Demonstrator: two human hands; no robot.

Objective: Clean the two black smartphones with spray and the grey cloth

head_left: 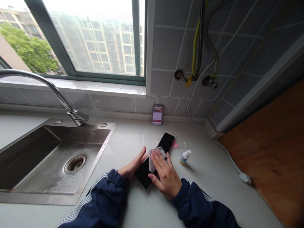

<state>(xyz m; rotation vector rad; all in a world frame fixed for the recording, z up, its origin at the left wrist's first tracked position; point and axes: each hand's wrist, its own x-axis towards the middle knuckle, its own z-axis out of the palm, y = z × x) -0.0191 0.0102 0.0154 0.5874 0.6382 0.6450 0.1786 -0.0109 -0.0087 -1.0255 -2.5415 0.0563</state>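
A long, flat black device, phone-like with a dark smooth face, lies slantwise over the counter. Along its left edge is my left hand, closed against that side with the thumb pointing up; its fingertips are partly hidden by the device and a cloth. The thin whitish cloth or wipe is spread across the device's middle. My right hand presses on the cloth from above, fingers stretched out flat and thumb apart. Close by on the right stands a small white-capped bottle with a coloured label.
Behind the device lie a clear flat piece and a pink scrap. A blurred card or packet leans on the tiled wall. At left is a steel sink with a faucet. A white cable runs down to a plug.
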